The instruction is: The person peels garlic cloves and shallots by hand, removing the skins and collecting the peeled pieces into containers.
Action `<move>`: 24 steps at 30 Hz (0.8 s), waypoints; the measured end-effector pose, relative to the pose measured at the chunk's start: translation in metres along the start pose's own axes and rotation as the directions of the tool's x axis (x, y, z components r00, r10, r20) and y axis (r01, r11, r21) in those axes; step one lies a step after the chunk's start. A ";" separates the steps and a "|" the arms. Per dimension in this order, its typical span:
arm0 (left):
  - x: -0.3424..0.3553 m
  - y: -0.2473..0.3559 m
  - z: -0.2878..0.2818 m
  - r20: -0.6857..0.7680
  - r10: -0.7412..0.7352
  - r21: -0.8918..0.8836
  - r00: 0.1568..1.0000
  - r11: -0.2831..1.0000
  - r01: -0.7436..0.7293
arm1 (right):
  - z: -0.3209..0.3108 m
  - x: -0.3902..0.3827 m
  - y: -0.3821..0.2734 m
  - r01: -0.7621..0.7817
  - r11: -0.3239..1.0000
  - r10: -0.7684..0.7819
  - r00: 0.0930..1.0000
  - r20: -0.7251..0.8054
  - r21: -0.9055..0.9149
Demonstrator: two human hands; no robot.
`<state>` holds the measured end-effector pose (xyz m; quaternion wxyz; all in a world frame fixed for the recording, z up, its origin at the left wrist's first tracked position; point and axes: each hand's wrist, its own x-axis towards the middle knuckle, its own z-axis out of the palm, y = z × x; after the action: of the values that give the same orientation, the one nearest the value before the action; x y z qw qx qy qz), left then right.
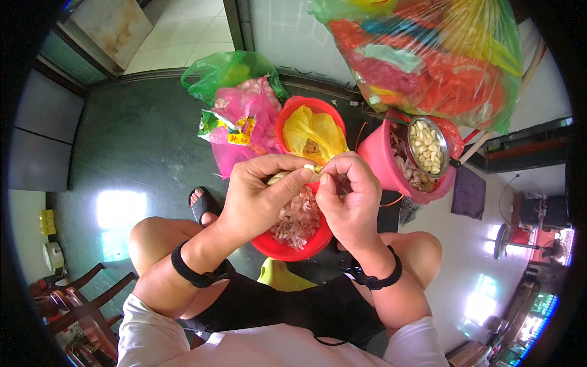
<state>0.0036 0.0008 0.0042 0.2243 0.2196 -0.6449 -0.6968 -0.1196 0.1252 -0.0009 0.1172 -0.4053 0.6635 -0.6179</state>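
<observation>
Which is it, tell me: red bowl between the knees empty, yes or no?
No, the red bowl holds a heap of garlic skins.

The round red plastic basin [291,254] looks smooth and glossy; the dry pinkish-white garlic skins [298,221] in it are papery and crinkled. The round silver metal bowl [445,156] is shiny, its peeled cream garlic cloves [427,147] smooth. The rectangular purple mat [468,193], seen small, is probably matt cloth.

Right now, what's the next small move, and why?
Probably draw the right hand back to strip any remaining skin from the garlic clove: the left hand pinches it, the right's close beside, and loose garlic skins lie in the red basin below.
</observation>
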 end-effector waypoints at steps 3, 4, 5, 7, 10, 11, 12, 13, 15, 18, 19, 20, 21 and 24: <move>0.002 0.006 -0.005 0.052 -0.116 -0.218 0.992 0.968 0.125 | -0.001 0.001 -0.005 0.047 0.998 -0.046 0.999 0.028 -0.042; 0.003 0.009 -0.008 0.052 -0.115 -0.216 0.992 0.969 0.124 | -0.004 0.000 -0.006 0.048 0.998 -0.047 0.999 0.027 -0.041; 0.002 0.013 -0.010 0.089 -0.202 -0.278 0.975 0.935 0.219 | -0.006 0.000 -0.007 0.058 0.997 -0.055 0.996 0.065 -0.049; 0.002 0.014 -0.012 0.131 -0.284 -0.333 0.950 0.890 0.312 | -0.007 0.000 -0.007 0.068 0.996 -0.062 0.993 0.101 -0.055; 0.002 0.007 -0.012 0.122 -0.233 -0.358 0.965 0.897 0.262 | -0.006 0.002 -0.007 0.114 0.992 -0.111 0.992 0.054 -0.053; 0.002 0.003 -0.014 0.126 -0.239 -0.398 0.963 0.877 0.269 | -0.005 0.002 -0.012 0.077 0.997 -0.076 0.996 0.049 -0.028; 0.002 0.002 -0.015 0.131 -0.244 -0.437 0.961 0.856 0.277 | -0.004 0.002 -0.015 0.040 0.999 -0.040 0.998 0.045 -0.002; 0.002 0.003 -0.014 0.131 -0.244 -0.436 0.961 0.856 0.277 | -0.004 0.002 -0.015 0.040 0.999 -0.040 0.998 0.045 -0.002; 0.001 0.005 -0.011 0.106 -0.247 -0.402 0.963 0.875 0.269 | -0.005 0.001 -0.015 0.033 0.997 -0.029 0.998 0.062 -0.070; 0.002 0.004 -0.010 0.105 -0.250 -0.367 0.963 0.890 0.271 | -0.003 0.002 -0.012 0.080 0.991 -0.078 0.997 0.024 -0.106; 0.002 0.004 -0.009 0.107 -0.249 -0.368 0.963 0.890 0.271 | -0.003 0.002 -0.012 0.080 0.991 -0.078 0.997 0.022 -0.107; 0.002 0.005 -0.009 0.081 -0.245 -0.321 0.966 0.911 0.258 | -0.003 0.002 -0.012 0.103 0.988 -0.102 0.995 0.009 -0.119; 0.002 0.006 -0.008 0.056 -0.239 -0.274 0.969 0.930 0.246 | -0.003 0.003 -0.011 0.125 0.983 -0.127 0.992 -0.004 -0.131; 0.003 0.003 -0.007 0.024 -0.061 -0.063 0.998 0.996 0.063 | -0.004 0.004 -0.010 0.123 0.984 -0.123 0.992 0.006 -0.125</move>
<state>0.0053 -0.0068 0.0067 0.2025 0.2248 -0.6178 -0.7258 -0.1207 0.1269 0.0106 0.0525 -0.4516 0.6747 -0.5814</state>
